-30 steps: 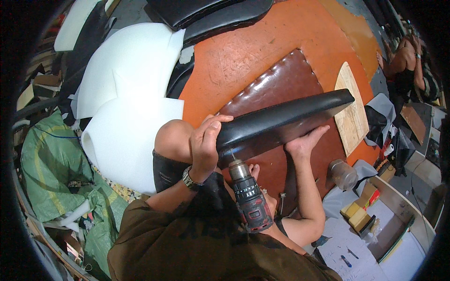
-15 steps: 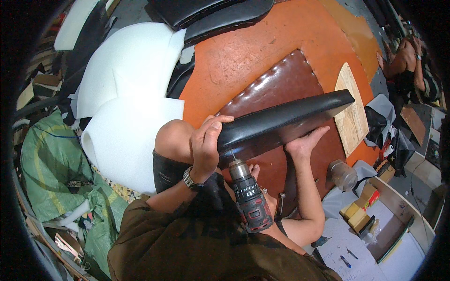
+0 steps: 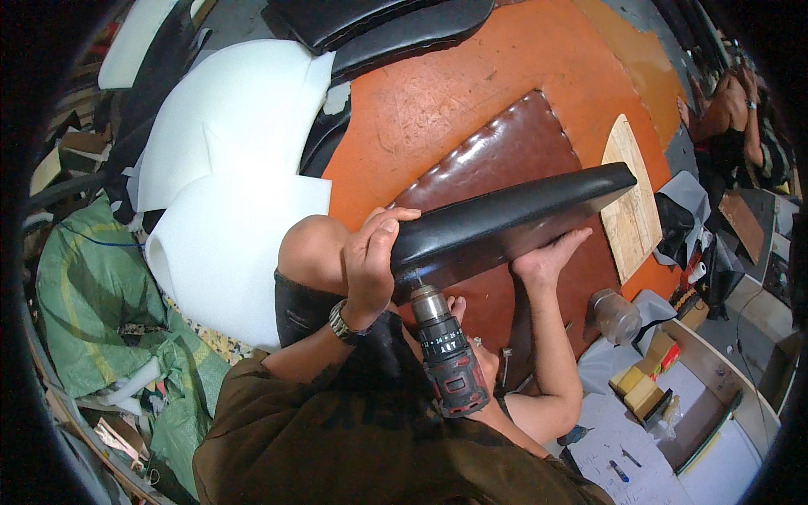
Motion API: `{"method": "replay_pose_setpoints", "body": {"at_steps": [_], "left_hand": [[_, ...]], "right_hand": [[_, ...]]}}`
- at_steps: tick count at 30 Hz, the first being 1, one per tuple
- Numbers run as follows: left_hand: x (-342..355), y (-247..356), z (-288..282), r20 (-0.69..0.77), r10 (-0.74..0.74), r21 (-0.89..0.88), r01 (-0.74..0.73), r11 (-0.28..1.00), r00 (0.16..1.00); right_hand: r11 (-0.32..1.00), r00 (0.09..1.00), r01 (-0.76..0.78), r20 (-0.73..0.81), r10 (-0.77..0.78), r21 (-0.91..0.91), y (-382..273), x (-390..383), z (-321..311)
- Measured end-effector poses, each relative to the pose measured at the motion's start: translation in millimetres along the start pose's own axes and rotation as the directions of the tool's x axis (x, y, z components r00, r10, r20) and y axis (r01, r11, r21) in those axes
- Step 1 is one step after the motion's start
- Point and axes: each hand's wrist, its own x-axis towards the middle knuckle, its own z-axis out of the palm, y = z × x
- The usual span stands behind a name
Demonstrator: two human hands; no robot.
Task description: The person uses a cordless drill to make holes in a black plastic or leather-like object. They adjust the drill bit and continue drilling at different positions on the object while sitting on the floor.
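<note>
A long black padded panel (image 3: 513, 210) slants up to the right in front of me, tilted on its edge. My left hand (image 3: 370, 257), with a metal watch on its wrist, clasps its near left end, fingers over the top. My right hand (image 3: 486, 366) is wrapped round a black and red cordless drill (image 3: 454, 370), whose body hides most of the hand. The drill's thin bit points at the panel's lower face near the left end and seems to touch it. Under the panel's middle, my bare foot (image 3: 547, 257) presses against its lower side.
White foam sheets (image 3: 227, 126) and a green sack (image 3: 93, 295) lie at left. Beneath the panel are brown upholstery (image 3: 522, 139) and an orange sheet (image 3: 421, 93). At right are a pointed wooden board (image 3: 631, 202), a clear jar (image 3: 616, 316) and a tray (image 3: 715, 353). Another person (image 3: 728, 118) sits at far right.
Almost nothing differs. The drill's collar has turned slightly in view; both hands, the panel and the foot keep their places.
</note>
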Motion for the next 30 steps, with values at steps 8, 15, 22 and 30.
{"method": "replay_pose_setpoints", "body": {"at_steps": [8,15,22,30], "left_hand": [[-0.7,2.9,-1.4,0.012,0.018,0.045,-0.019,0.999,1.000],[-0.1,1.9,-0.8,0.000,0.040,0.053,-0.040,0.998,0.999],[0.7,0.5,-0.5,-0.001,0.056,0.062,-0.055,0.997,0.998],[0.4,2.6,-0.4,-0.001,0.033,0.084,-0.033,0.996,0.999]], "right_hand": [[1.000,1.000,0.023,-0.019,-0.023,0.011,-2.9,4.6,-0.4],[0.997,0.998,0.060,-0.015,-0.061,-0.042,-6.2,8.1,-2.4],[0.998,0.999,0.045,-0.027,-0.046,-0.046,-3.7,8.6,-2.3],[0.996,0.998,0.058,0.003,-0.058,-0.074,-6.9,11.1,-6.6]]}}
